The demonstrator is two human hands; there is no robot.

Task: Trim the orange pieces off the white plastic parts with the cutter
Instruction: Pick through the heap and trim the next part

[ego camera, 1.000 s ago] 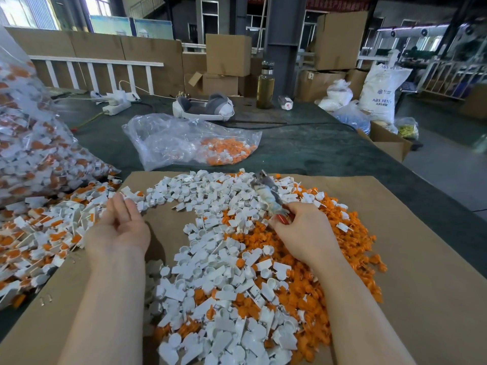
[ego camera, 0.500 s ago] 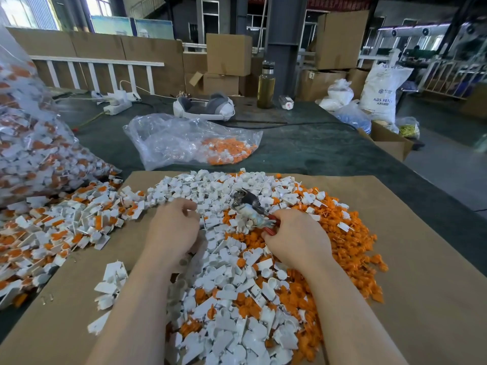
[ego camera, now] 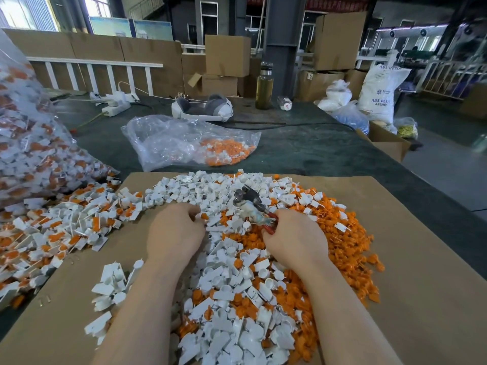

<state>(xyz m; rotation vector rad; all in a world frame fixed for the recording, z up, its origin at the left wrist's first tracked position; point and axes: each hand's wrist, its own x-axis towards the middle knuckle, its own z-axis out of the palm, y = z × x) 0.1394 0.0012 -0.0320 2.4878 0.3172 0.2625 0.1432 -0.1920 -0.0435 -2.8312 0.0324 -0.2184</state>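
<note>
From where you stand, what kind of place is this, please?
Most likely a factory or workshop floor for plastic parts. Stacked cardboard boxes stand behind the table, a white sack printed with ABS resin sits to the right, and heaps of white plastic parts and orange pieces cover the cardboard sheet.

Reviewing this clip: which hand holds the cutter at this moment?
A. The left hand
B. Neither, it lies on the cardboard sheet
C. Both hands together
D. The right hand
D. The right hand grips the red handles of the cutter, whose metal head points up and away over the pile, while the left hand, fingers curled, digs into the white parts beside it, apart from the tool.
</note>
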